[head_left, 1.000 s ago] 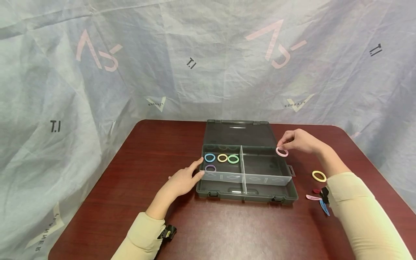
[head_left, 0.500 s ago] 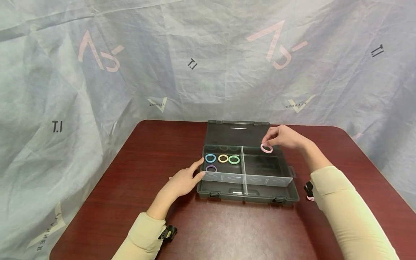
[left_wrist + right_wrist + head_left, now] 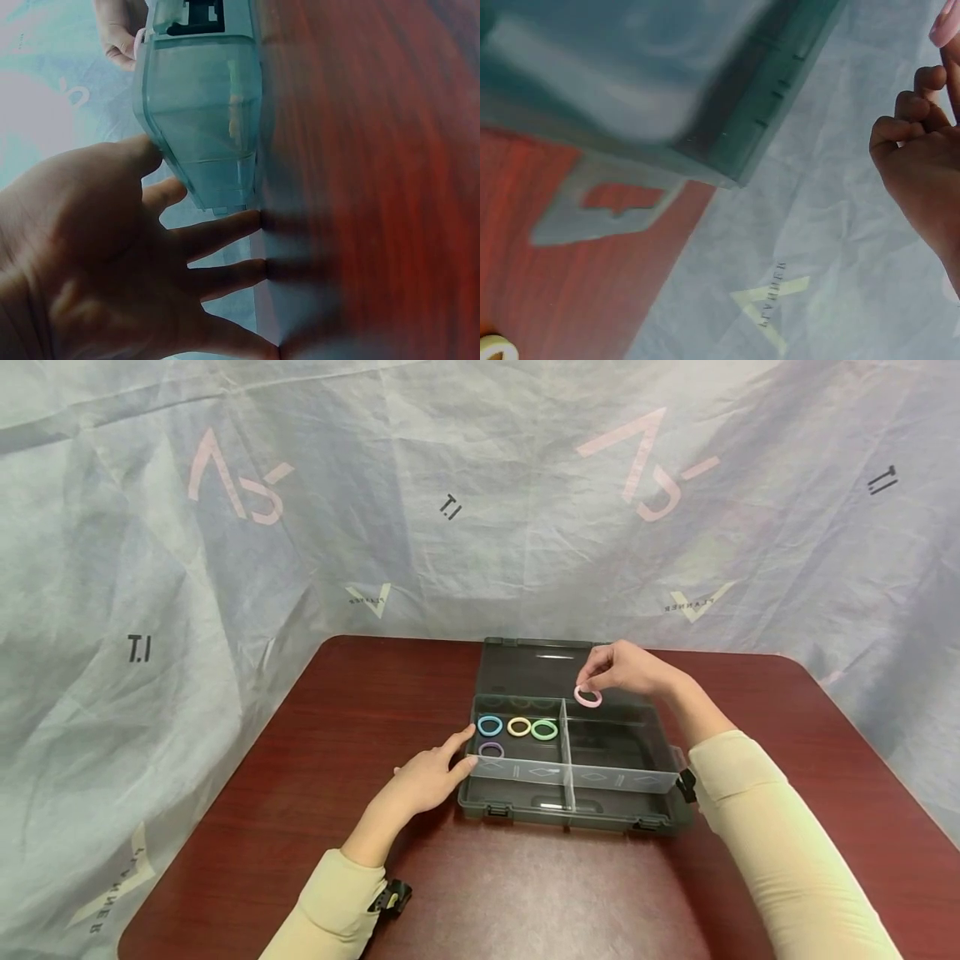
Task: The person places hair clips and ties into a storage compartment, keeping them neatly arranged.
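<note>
A pink hair tie (image 3: 588, 697) hangs from the fingertips of my right hand (image 3: 626, 667), which pinches it above the back of the divided plastic box (image 3: 517, 816). In the back left compartment lie a blue hair tie (image 3: 490, 726), a yellow one (image 3: 519, 727), a green one (image 3: 544, 730) and a purple one (image 3: 491, 750). My left hand (image 3: 427, 777) touches the box's left side with thumb and forefinger. In the left wrist view that hand (image 3: 135, 247) has its fingers spread, several tips down on the table. The right wrist view shows just an edge of the pink hair tie (image 3: 946, 24).
Behind the compartments the box's dark lid (image 3: 525, 670) lies folded back. Clear dividers (image 3: 567, 752) split the box. Past its right side, a yellow ring (image 3: 496, 349) rests on the tabletop (image 3: 525, 300). A printed cloth (image 3: 510, 552) hangs behind the table.
My right hand has carried the pink hair tie leftward, from beyond the box's right edge to near the middle divider. The right sleeve now hides the hair clips and yellow ring. The left hand stays put.
</note>
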